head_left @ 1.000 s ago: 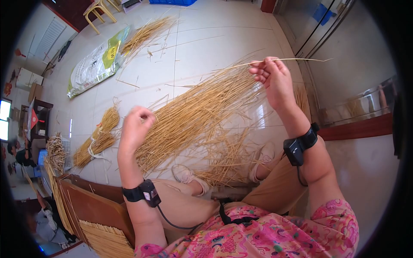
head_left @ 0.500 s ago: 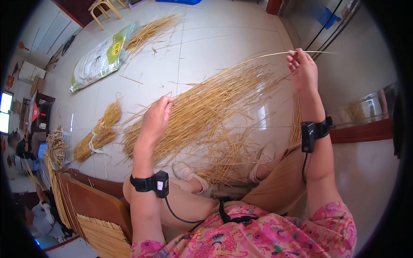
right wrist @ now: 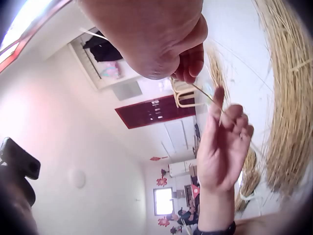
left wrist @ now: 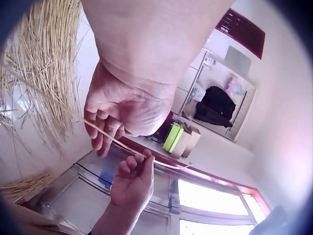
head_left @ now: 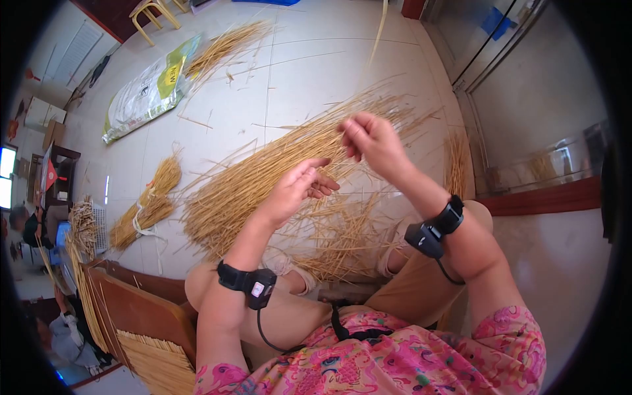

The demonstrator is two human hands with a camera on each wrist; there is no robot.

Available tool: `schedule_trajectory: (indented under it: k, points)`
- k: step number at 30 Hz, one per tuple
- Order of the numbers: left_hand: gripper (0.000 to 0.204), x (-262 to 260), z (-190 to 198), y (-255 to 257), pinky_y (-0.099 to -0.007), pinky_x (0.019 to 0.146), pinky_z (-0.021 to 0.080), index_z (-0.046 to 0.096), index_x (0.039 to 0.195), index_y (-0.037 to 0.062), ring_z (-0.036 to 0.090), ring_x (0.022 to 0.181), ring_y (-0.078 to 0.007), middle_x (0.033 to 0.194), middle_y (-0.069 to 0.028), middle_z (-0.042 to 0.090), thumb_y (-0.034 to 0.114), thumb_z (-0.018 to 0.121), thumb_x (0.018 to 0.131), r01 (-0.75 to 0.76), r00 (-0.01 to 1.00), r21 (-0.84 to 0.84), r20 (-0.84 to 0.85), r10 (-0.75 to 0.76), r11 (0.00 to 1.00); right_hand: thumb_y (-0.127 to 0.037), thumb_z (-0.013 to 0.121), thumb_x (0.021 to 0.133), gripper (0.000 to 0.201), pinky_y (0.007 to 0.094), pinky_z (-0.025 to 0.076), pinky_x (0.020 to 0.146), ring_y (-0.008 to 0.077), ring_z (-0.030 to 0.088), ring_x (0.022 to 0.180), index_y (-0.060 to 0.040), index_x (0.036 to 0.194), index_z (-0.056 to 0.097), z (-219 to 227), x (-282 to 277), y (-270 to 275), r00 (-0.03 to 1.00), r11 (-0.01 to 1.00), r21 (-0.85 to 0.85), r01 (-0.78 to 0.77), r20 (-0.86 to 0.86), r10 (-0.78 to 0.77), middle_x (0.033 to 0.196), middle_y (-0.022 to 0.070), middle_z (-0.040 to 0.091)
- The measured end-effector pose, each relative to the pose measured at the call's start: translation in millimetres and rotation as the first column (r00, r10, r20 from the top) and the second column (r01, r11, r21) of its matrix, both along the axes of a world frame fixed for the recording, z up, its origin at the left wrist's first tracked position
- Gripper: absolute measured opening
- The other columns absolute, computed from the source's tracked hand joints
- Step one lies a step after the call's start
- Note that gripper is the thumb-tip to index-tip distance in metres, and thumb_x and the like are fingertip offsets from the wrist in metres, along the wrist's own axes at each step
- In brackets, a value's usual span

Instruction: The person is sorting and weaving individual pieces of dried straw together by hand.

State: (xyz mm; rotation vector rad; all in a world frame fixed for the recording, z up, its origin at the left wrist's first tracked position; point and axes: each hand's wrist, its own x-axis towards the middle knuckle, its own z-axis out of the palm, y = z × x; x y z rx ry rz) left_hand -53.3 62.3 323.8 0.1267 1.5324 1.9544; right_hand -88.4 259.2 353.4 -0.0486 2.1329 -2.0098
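Note:
My right hand (head_left: 376, 139) is raised over the far part of a loose straw pile (head_left: 257, 181). Its thumb and fingers pinch a thin straw stalk (left wrist: 116, 141), which shows clearest in the left wrist view. Palm turned toward the right hand, my left hand (head_left: 295, 192) is just to its left and lower in the head view, fingers loosely extended and apart from the thumb. The stalk crosses the left fingers in the left wrist view. In the head view, a blurred pale length of stalk (head_left: 379, 33) shows near the top edge.
A tied straw bundle (head_left: 155, 191) lies left of the pile. Behind it is a white-and-green sack (head_left: 148, 92) with straw beside it. Broken straw (head_left: 336, 243) litters the floor around my shoes. A wooden board (head_left: 141, 303) stands at my left, metal doors (head_left: 526, 105) at right.
The right hand drew a stalk out to the right, then came back toward the middle. Meanwhile the left hand moved rightward, its fingers loosening, and both hands are now close together.

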Motion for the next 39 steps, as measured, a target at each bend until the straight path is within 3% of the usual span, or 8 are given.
schedule_trajectory:
  k: [5, 16, 19, 24, 28, 31, 37, 39]
  points:
    - [0.035, 4.8, 2.9, -13.6, -0.0267, 0.074, 0.046, 0.043, 0.117, -0.0009, 0.058, 0.081, -0.0151, 0.095, -0.0171, 0.064, 0.026, 0.030, 0.101, 0.115, 0.991, 0.033, 0.061, -0.117, 0.993, -0.020, 0.044, 0.097, 0.024, 0.0200, 0.041, 0.047, 0.0068, 0.050, 0.054, -0.0025, 0.087, 0.057, 11.4, -20.1, 41.8, 0.975, 0.962, -0.158, 0.221, 0.021, -0.221, 0.068, 0.0005, 0.054]
    - [0.026, 10.7, 2.6, -14.1, -0.0208, 0.062, 0.042, 0.048, 0.104, 0.0010, 0.052, 0.065, -0.0092, 0.078, -0.0090, 0.062, 0.025, 0.039, 0.099, 0.231, 0.969, -0.059, -0.082, -0.235, 0.971, -0.021, 0.043, 0.097, 0.025, 0.0203, 0.040, 0.050, 0.0066, 0.049, 0.056, -0.0043, 0.087, 0.057, 15.8, -18.8, 46.4, 0.968, 0.961, -0.117, 0.250, 0.038, -0.248, 0.068, -0.0002, 0.054]
    - [0.023, 9.7, -1.1, -12.9, -0.0213, 0.065, 0.044, 0.049, 0.101, 0.0017, 0.054, 0.069, -0.0093, 0.078, -0.0069, 0.063, 0.022, 0.038, 0.099, 0.253, 0.956, -0.201, -0.096, -0.276, 0.946, -0.021, 0.043, 0.097, 0.025, 0.0198, 0.040, 0.049, 0.0063, 0.049, 0.056, -0.0042, 0.086, 0.058, 17.1, -19.2, 45.1, 0.966, 0.959, -0.121, 0.257, -0.005, -0.259, 0.068, -0.0002, 0.054]
    - [0.026, 8.6, -21.1, -12.2, -0.0319, 0.084, 0.045, 0.050, 0.111, 0.0002, 0.055, 0.097, -0.0219, 0.109, -0.0185, 0.056, 0.020, 0.046, 0.095, 0.128, 0.880, -0.616, -0.291, -0.375, 0.777, -0.019, 0.047, 0.096, 0.022, 0.0193, 0.041, 0.049, 0.0056, 0.051, 0.058, -0.0048, 0.085, 0.059, 19.7, -27.4, 56.7, 0.920, 0.931, -0.070, 0.357, -0.144, -0.364, 0.071, 0.0004, 0.057]
    - [0.039, 14.4, -31.2, -18.8, -0.0417, 0.102, 0.034, 0.049, 0.122, 0.0023, 0.037, 0.124, -0.0363, 0.135, -0.0261, 0.033, 0.024, 0.054, 0.090, -0.180, 0.754, -0.883, -0.407, -0.515, 0.434, -0.019, 0.049, 0.095, 0.019, 0.0194, 0.044, 0.051, 0.0051, 0.054, 0.062, -0.0052, 0.089, 0.061, 35.3, -42.2, 95.5, 0.743, 0.816, 0.054, 0.576, -0.452, -0.494, 0.078, 0.0013, 0.062]
    - [0.044, 5.3, -42.8, -31.9, -0.0439, 0.107, 0.027, 0.048, 0.124, 0.0024, 0.026, 0.131, -0.0400, 0.139, -0.0260, 0.028, 0.027, 0.057, 0.088, -0.066, 0.803, -0.935, -0.258, -0.538, 0.349, -0.019, 0.051, 0.094, 0.019, 0.0206, 0.044, 0.052, 0.0055, 0.054, 0.060, -0.0030, 0.090, 0.062, 54.2, -37.4, 152.8, 0.693, 0.742, 0.187, 0.644, -0.554, -0.461, 0.075, 0.0016, 0.061]
    - [0.038, -11.4, -126.6, -58.2, -0.0421, 0.102, 0.035, 0.056, 0.118, 0.0057, 0.037, 0.124, -0.0382, 0.130, -0.0240, 0.042, 0.026, 0.058, 0.086, 0.038, 0.820, -0.950, -0.148, -0.552, 0.311, -0.020, 0.052, 0.092, 0.022, 0.0268, 0.043, 0.053, 0.0117, 0.053, 0.057, 0.0005, 0.087, 0.058, 54.8, 34.8, 261.9, 0.837, 0.411, 0.733, 0.542, -0.429, -0.340, 0.065, 0.0078, 0.055]
    - [0.036, -7.6, -162.3, -64.6, -0.0418, 0.098, 0.038, 0.059, 0.114, 0.0052, 0.044, 0.119, -0.0386, 0.122, -0.0241, 0.050, 0.025, 0.058, 0.085, 0.097, 0.808, -0.962, -0.074, -0.585, 0.256, -0.018, 0.050, 0.091, 0.022, 0.0342, 0.044, 0.056, 0.0251, 0.056, 0.058, 0.0018, 0.084, 0.056, 30.9, 70.2, 291.4, 0.910, 0.262, 0.888, 0.378, -0.304, -0.281, 0.065, 0.0152, 0.056]
